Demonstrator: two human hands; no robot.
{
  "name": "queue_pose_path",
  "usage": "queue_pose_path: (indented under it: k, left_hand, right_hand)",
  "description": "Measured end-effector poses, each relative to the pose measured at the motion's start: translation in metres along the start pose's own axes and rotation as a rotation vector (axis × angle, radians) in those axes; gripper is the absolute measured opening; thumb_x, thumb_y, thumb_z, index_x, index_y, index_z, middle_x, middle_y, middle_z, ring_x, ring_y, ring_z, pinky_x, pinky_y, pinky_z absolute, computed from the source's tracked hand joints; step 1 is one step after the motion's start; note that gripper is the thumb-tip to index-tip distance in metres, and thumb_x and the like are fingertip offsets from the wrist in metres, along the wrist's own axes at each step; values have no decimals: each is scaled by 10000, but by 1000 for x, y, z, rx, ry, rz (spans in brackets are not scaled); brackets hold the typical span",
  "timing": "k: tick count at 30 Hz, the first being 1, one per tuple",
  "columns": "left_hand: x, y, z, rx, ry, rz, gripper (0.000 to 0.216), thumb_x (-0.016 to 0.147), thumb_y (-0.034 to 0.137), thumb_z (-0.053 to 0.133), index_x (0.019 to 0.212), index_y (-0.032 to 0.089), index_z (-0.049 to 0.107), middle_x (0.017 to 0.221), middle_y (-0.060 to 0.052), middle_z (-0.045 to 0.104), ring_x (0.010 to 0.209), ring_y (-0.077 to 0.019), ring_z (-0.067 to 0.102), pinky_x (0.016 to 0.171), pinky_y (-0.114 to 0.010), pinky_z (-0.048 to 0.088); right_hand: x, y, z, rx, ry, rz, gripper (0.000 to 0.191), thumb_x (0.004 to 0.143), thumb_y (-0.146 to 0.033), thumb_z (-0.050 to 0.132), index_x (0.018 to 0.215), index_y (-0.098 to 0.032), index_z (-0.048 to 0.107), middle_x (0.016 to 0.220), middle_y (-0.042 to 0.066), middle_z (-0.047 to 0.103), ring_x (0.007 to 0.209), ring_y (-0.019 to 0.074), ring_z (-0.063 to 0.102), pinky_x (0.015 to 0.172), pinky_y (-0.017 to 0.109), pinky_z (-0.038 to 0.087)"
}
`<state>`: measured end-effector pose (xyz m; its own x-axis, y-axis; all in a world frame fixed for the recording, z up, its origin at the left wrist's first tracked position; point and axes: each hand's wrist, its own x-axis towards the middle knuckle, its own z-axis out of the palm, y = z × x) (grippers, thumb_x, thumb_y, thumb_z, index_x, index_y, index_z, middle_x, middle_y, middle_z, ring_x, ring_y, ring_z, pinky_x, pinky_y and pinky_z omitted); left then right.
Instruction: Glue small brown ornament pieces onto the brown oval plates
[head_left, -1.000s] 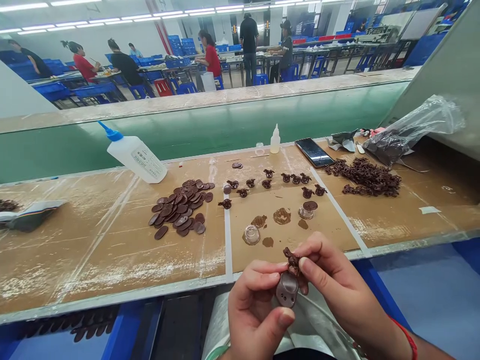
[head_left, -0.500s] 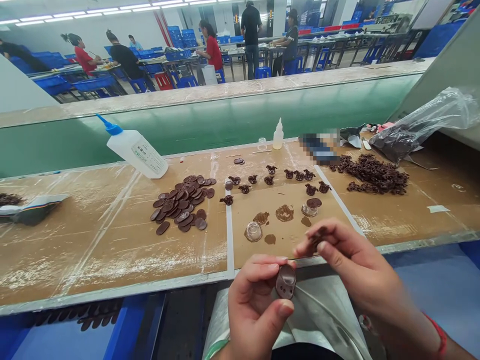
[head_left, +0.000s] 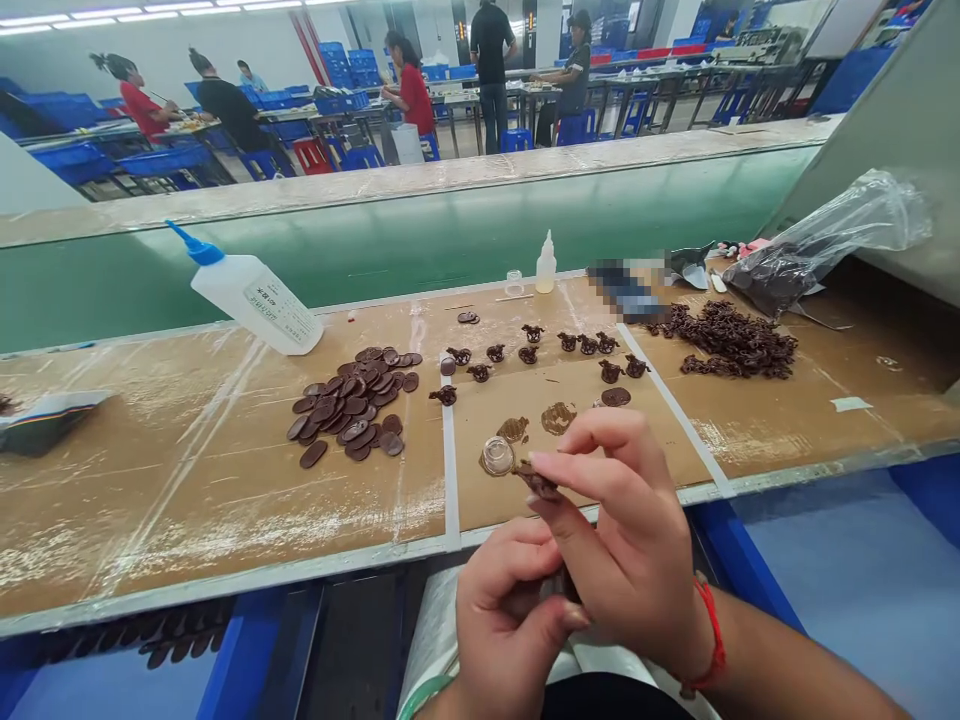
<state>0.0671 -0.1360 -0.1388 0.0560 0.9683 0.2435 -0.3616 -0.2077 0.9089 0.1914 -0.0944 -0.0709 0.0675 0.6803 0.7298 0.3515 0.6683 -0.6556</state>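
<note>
My left hand (head_left: pixel 501 615) is closed on a dark brown oval disc (head_left: pixel 556 584), now mostly hidden by fingers. My right hand (head_left: pixel 630 540) pinches a small dark brown figure (head_left: pixel 538 482) between thumb and fingertips, just above my left hand. The figure's exact shape is partly covered; it resembles the little horse figures on bases (head_left: pixel 528 354) standing on the brown sheet. Beyond the hands lie a clear round dish (head_left: pixel 498 456) with wet-looking liquid and another brown oval disc (head_left: pixel 616 397).
A pile of oval discs (head_left: pixel 352 405) lies left of centre, and loose brown figures (head_left: pixel 739 342) are heaped at the right. A large blue-capped bottle (head_left: pixel 259 300) leans behind the discs. A small dropper bottle (head_left: pixel 546 265) and a plastic bag (head_left: pixel 832 240) are at the back.
My right hand has moved left and down with the brown figure, coming over my left hand. The oval disc's face, visible before, is now largely covered. The view has shifted slightly.
</note>
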Motion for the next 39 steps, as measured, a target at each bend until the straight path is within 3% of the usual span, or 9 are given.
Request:
queue_pose_path:
  k: [8,12,18,20,24,28,31,35,39]
  left_hand:
    - [11,11,5,104,-45,92,263,783,343,899,1035,293,846,999,-57,825,919,-212,782,846,-279,626]
    - [9,10,7,-53,-27,2,200,802,240,885,991,294,850,985,-45,811,960,-201,777,882,-279,626]
    - [8,-12,25,-406,239,-453,105,791,293,894,837,259,806,886,17,765,841,-105,733,782,-170,574]
    - [6,-17,21,-432,235,-534,120,829,347,856,875,249,804,908,-6,778,855,-124,742,795,-203,585]
    - [-7,-13,-16,-200,-21,-664,194,817,370,841,886,190,828,944,-104,805,939,-256,760,837,-341,617]
    - [-13,-15,-50,707,-458,-373,229,957,276,612,1067,239,810,1135,-124,806,1086,-307,731,972,-439,560]
    - [-5,-33,-47,902,-633,-338,255,851,120,664,1016,245,814,1119,-108,813,1093,-353,717,980,-473,532]
    - [4,-70,-32,966,-652,-405,88,775,98,786,793,178,755,916,-84,788,931,-313,741,895,-472,564]
    - [-1,-103,-24,927,-530,-425,161,951,318,724,893,169,707,907,-22,734,877,-208,728,818,-384,592]
  right_hand:
    - [-7,18,-9,-403,217,-270,361,855,-43,654,1111,-296,683,928,40,594,839,231,582,735,395,546]
    - [-3,28,-7,-365,272,-154,369,878,-56,680,1146,-310,675,971,46,630,923,263,611,849,464,542]
    - [-13,33,25,-150,423,170,142,1031,-182,551,1143,-262,588,1009,45,600,932,203,641,812,360,566]
    - [-26,43,27,-122,461,245,105,1044,-199,543,1127,-249,582,1017,42,603,922,189,646,811,343,566]
    - [-51,69,-3,-104,521,333,97,1007,-272,641,1086,-229,603,989,34,618,897,187,651,828,345,546]
    - [-62,82,-34,-133,588,372,155,988,-283,683,1113,-222,617,1006,40,630,905,189,655,850,350,527]
    - [-62,80,-38,-148,556,371,142,984,-290,682,1101,-225,634,998,42,645,906,198,662,835,357,547]
    - [-61,71,-36,-139,468,356,110,975,-277,683,1072,-230,661,986,43,668,892,196,669,813,350,571]
    - [-63,68,-40,-146,457,368,113,980,-277,671,1081,-226,657,982,46,673,886,202,664,811,360,562]
